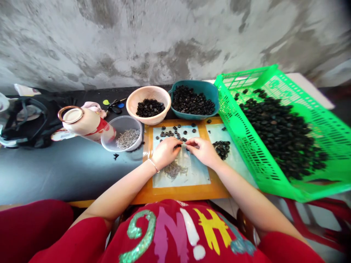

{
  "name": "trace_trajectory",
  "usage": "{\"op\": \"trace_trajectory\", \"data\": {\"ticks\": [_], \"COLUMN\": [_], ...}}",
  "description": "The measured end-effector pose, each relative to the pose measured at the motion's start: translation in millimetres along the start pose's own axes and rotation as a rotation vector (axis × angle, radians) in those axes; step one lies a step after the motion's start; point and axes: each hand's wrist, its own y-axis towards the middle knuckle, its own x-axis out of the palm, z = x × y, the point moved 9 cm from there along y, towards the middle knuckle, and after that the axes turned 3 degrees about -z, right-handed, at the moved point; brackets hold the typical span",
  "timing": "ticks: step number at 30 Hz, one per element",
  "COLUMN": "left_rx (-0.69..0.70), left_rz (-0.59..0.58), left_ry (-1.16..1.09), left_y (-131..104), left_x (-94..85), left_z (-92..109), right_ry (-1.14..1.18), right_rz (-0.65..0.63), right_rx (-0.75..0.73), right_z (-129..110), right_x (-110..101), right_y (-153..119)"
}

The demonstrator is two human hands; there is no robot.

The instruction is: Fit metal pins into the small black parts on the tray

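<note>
While the left hand [166, 150] and right hand [202, 150] nearly meet, fingers narrowed, too small a view to tell whether they close on anything, round black discs [170, 134] lie scattered just beyond on a matte, pale sheet [197, 177]. Thin, shiny metal pins [174, 170] heap nearer the body; a latticed green plastic crate [244, 142] stands right.

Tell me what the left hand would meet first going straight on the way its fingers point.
The left hand would probably first meet the right hand, whose fingertips face it close by, though the picture leaves exact depth unclear.
</note>
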Motion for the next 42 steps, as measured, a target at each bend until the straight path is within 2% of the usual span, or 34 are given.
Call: {"op": "trace_trajectory", "data": {"ticks": [8, 17, 21, 26, 30, 33, 36, 37, 38, 39, 41, 42], "left_rx": [-0.049, -0.063, -0.083, -0.045, -0.066, -0.214, -0.395, -0.419, -0.438, -0.454, -0.479, -0.490], "left_rz": [0.047, 0.059, 0.120, 0.201, 0.222, 0.267, 0.281, 0.262, 0.257, 0.256, 0.253, 0.248], "left_ry": [-0.193, -0.097, -0.162, -0.245, -0.402, -0.691, -0.997, -1.073, -1.161, -1.252, -1.436, -1.519], "left_y": [-2.7, -4.9, -9.6, -21.0, -31.2, -40.1, -51.0, -53.8, -56.8, -59.7, -63.4, -63.8], "left_x": [-2.4, -4.8, -12.9, -16.9, -13.0, -8.6, 3.2, 7.2, 10.2, 12.9, 17.3, 19.3], "left_z": [1.4, 9.3, 12.4, 18.2, 14.1, -1.6, -12.0, -10.3, -8.7, -7.2, -6.4, -7.1], "right_ry": [0.144, 0.014, 0.022, -0.067, -0.125, -0.140, -0.108, -0.084, -0.081, -0.087, -0.109, -0.128], "right_rz": [0.028, 0.079, 0.091, 0.080, -0.002, -0.032, -0.012, 0.024, -0.033, -0.029, 0.038, 0.024], "right_rx": [-0.001, -0.110, -0.100, -0.071, -0.135, -0.145, -0.159, -0.175, -0.203, -0.220, -0.226, -0.230], "right_z": [-3.9, -13.9, -7.0, 15.3, 23.9, 20.5, -1.5, -12.9, -25.6, -36.9, -52.9, -57.4], "right_x": [4.1, 5.9, 5.5, 5.9, 12.0, 15.2, 16.4, 14.4, 21.1, 22.3, 18.2, 19.0], "right_y": [0.0, -7.8, -8.9, -9.8, -8.5, -7.0, -12.9, -17.3, -21.8, -26.1, -32.2, -33.7]}}
